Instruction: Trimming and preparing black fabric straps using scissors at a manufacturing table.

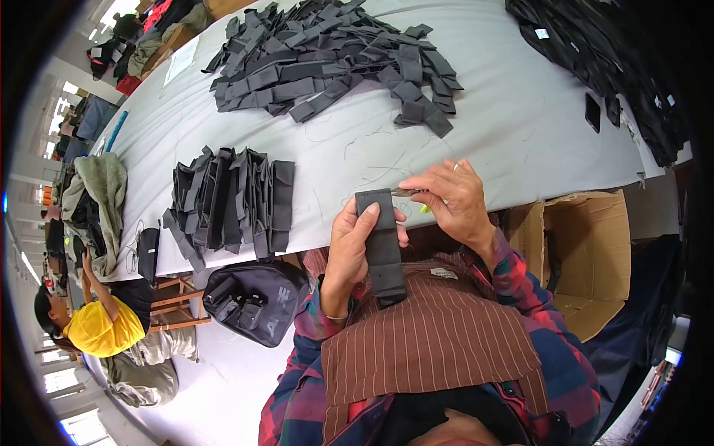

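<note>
My left hand [348, 249] is closed round a dark grey fabric strip [385, 256], thumb on top and fingers behind. The strip hangs down over my brown striped apron [435, 334], its stitched upper end pointing away from me. In my right hand [455, 199] is a small pair of thread snips [404, 192], with a yellow-green part showing under the fingers. Their metal tip meets the strip's upper right corner; I cannot tell whether the blades touch a thread. Loose thread ends [383, 167] lie on the white tabletop [476, 149] just beyond.
A big heap of similar strips [327, 59] covers the far table, and a row of folded strips [230, 201] lies left. Black garments [602, 67] and a phone [592, 112] are far right. A cardboard box [587, 260], a black bag [256, 297] and a person in yellow [104, 327] surround the table.
</note>
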Action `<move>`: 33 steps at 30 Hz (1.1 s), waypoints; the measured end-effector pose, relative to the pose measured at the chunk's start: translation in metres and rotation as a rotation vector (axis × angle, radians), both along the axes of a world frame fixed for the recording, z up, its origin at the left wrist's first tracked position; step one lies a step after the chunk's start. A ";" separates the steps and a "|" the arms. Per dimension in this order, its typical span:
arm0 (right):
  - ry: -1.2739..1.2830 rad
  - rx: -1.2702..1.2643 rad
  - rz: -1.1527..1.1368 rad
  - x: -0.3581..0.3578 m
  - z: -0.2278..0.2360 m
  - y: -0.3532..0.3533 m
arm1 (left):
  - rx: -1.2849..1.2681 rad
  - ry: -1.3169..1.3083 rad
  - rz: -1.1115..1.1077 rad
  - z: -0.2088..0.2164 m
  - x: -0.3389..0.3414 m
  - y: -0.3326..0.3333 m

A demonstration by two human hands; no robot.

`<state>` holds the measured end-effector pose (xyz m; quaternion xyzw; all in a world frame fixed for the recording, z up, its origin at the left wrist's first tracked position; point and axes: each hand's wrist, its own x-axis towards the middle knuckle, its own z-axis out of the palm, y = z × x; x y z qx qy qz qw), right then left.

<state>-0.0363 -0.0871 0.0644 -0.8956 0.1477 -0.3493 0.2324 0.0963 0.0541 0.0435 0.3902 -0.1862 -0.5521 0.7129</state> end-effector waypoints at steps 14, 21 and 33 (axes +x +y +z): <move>-0.093 0.233 0.104 0.005 0.002 0.013 | -0.038 0.064 0.083 -0.004 -0.001 0.004; 0.085 0.139 0.150 0.017 -0.024 0.021 | -0.115 0.344 0.031 -0.029 0.003 0.008; -0.002 0.373 0.082 0.021 -0.009 0.030 | 0.084 0.405 0.183 -0.033 0.010 0.013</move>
